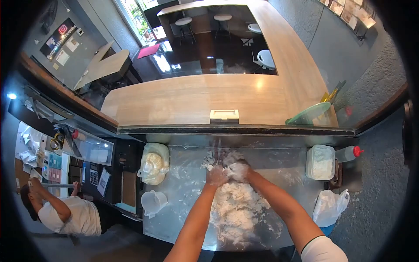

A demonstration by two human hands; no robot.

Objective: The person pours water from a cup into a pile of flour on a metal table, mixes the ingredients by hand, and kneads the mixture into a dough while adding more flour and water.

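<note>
A shaggy heap of floury dough (pixel 238 207) lies on the metal worktop (pixel 183 174) in front of me. At its far end, my left hand (pixel 217 176) and my right hand (pixel 238 170) are close together among loose, crumbly dough pieces (pixel 213 160). Both hands are coated with flour and blurred, so their fingers cannot be made out. Loose flour and scraps are scattered around the heap.
Left are a plastic bag of pale contents (pixel 154 163) and a clear measuring jug (pixel 153 203). Right are a tub of white powder (pixel 322 161), a red-capped bottle (pixel 348 153) and a white plastic bag (pixel 330 207). A glass-fronted ledge borders the worktop. Another person (pixel 72 214) stands far left.
</note>
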